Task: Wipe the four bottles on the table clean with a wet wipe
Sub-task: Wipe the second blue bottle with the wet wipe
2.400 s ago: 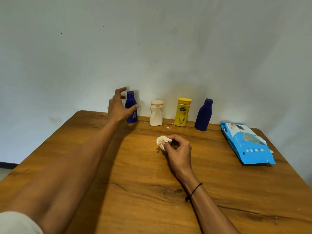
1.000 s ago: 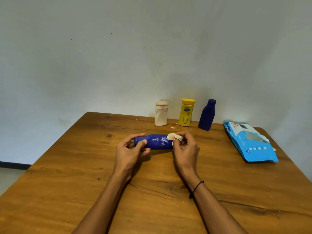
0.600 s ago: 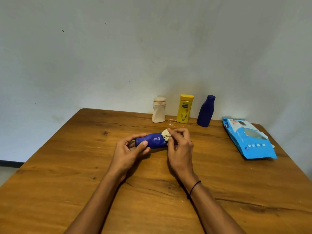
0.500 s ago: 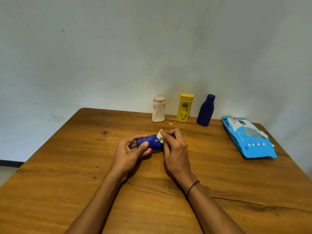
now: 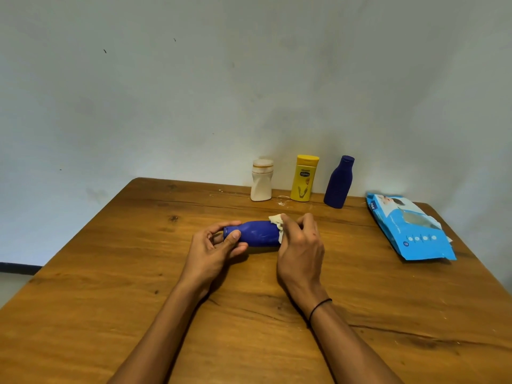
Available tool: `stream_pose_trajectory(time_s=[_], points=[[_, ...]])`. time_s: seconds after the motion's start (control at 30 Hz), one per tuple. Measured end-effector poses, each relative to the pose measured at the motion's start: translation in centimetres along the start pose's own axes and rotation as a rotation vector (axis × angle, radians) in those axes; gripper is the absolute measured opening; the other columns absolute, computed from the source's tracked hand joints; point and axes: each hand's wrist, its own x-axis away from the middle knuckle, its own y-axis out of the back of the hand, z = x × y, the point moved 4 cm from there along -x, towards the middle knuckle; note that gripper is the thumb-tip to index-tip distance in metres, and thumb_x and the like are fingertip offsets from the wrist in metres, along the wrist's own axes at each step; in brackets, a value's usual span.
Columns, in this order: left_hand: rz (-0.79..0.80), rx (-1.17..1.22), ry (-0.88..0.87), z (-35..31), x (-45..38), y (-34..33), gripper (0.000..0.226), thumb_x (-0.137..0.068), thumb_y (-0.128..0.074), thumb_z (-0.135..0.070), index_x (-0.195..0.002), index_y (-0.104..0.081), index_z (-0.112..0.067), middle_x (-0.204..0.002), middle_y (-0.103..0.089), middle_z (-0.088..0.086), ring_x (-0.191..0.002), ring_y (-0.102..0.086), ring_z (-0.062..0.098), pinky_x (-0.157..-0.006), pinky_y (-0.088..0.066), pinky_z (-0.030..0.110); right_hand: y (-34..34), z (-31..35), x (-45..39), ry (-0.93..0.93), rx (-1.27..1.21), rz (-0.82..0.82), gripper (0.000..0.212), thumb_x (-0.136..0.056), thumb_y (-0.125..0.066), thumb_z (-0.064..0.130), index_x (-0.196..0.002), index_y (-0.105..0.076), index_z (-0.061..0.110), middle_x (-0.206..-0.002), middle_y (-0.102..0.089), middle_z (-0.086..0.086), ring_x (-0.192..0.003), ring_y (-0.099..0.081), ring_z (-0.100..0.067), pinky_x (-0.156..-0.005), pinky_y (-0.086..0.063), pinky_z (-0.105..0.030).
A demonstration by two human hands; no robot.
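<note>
Mid-frame, your left hand (image 5: 213,250) pinches the cap end of the blue bottle (image 5: 259,233) lying sideways — your right hand (image 5: 300,242) curls round its other end, pressing the wipe (image 5: 277,220) there. Three bottles (image 5: 303,178) stand upper centre.

Bottles (image 5: 303,178), wipes pack (image 5: 410,228) crowd far edge.

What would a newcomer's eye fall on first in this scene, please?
Probably the blue bottle lying sideways mid-table, gripped at its cap end by the left hand while the right hand presses a wet wipe against its other end. Next, three upright bottles along the far edge by the wall: white, yellow, dark blue. A blue wipes pack lies at the right.
</note>
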Motion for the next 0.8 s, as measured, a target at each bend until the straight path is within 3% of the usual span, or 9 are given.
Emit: stream_pose_trajectory(time_s=[0.1, 0.17, 0.27, 0.37, 0.43, 0.63, 0.7, 0.8], points=[[0.010, -0.018, -0.019, 0.2, 0.1, -0.5, 0.036, -0.091, -0.074, -0.003, -0.126, -0.071, -0.010, -0.122, -0.074, 0.013, -0.104, -0.078, 0.030, -0.083, -0.066, 0.036, -0.2, 0.7, 0.2, 0.015, -0.046, 0.005, 0.039, -0.091, -0.072, 0.004, -0.130, -0.068, 0.009, -0.101, -0.055, -0.008, -0.084, -0.054, -0.018, -0.061, -0.056, -0.034], [0.024, -0.038, -0.044, 0.4, 0.2, -1.2, 0.034, -0.091, -0.075, -0.005, -0.124, -0.071, -0.009, -0.120, -0.075, 0.016, -0.104, -0.078, 0.030, -0.084, -0.066, 0.040, -0.3, 2.3, 0.6, 0.121, -0.115, 0.040, 0.038, -0.092, -0.068, 0.003, -0.130, -0.066, 0.007, -0.102, -0.055, -0.009, -0.083, -0.055, -0.018, -0.063, -0.057, -0.036], [0.027, -0.015, -0.091, 0.1, 0.4, -2.0, 0.030, -0.094, -0.070, -0.004, -0.124, -0.069, -0.004, -0.114, -0.078, 0.016, -0.104, -0.078, 0.026, -0.082, -0.065, 0.032, -0.6, 4.2, 1.3, 0.293, -0.263, 0.082, 0.040, -0.095, -0.064, 0.000, -0.135, -0.064, 0.004, -0.103, -0.053, -0.010, -0.086, -0.056, -0.019, -0.069, -0.055, -0.033], [0.032, -0.008, -0.099, -0.1, 0.5, -2.0, 0.030, -0.095, -0.069, -0.004, -0.125, -0.069, -0.003, -0.113, -0.078, 0.016, -0.104, -0.078, 0.027, -0.081, -0.065, 0.030, -0.5, 4.1, 1.4, 0.329, -0.256, 0.081, 0.043, -0.096, -0.064, 0.002, -0.138, -0.062, 0.005, -0.104, -0.053, -0.010, -0.087, -0.055, -0.018, -0.068, -0.055, -0.032], [-0.014, -0.029, -0.084, -0.1, 0.3, -1.6, 0.031, -0.094, -0.071, -0.009, -0.125, -0.070, -0.007, -0.112, -0.078, 0.015, -0.100, -0.078, 0.028, -0.079, -0.066, 0.031, -0.5, 3.1, 1.3, 0.291, -0.154, 0.062, 0.043, -0.093, -0.066, 0.003, -0.136, -0.063, 0.005, -0.104, -0.055, -0.010, -0.085, -0.056, -0.018, -0.064, -0.055, -0.033], [-0.066, -0.094, -0.091, -0.1, 0.1, -0.3, 0.031, -0.092, -0.076, -0.018, -0.123, -0.072, -0.018, -0.114, -0.078, 0.013, -0.094, -0.079, 0.029, -0.077, -0.066, 0.032, 0.2, -1.1, -0.4, -0.189, -0.058, 0.053, 0.037, -0.099, -0.064, 0.016, -0.136, -0.064, 0.015, -0.116, -0.053, -0.003, -0.097, -0.057, -0.013, -0.076, -0.059, -0.032], [-0.071, -0.109, -0.095, -0.2, 0.2, -0.5, 0.029, -0.093, -0.075, -0.017, -0.122, -0.072, -0.017, -0.112, -0.078, 0.011, -0.092, -0.080, 0.027, -0.075, -0.067, 0.032, 0.3, -0.9, -0.4, -0.176, -0.073, 0.052, 0.035, -0.099, -0.064, 0.015, -0.134, -0.064, 0.014, -0.116, -0.053, -0.003, -0.096, -0.057, -0.012, -0.076, -0.059, -0.031], [-0.040, -0.121, -0.096, -0.1, 0.4, -1.1, 0.028, -0.092, -0.075, -0.014, -0.120, -0.073, -0.015, -0.115, -0.076, 0.010, -0.098, -0.079, 0.027, -0.076, -0.067, 0.036, -0.2, 1.1, 0.1, 0.017, -0.132, 0.094, 0.036, -0.098, -0.064, 0.010, -0.134, -0.063, 0.009, -0.113, -0.052, -0.004, -0.093, -0.058, -0.013, -0.075, -0.060, -0.034]])
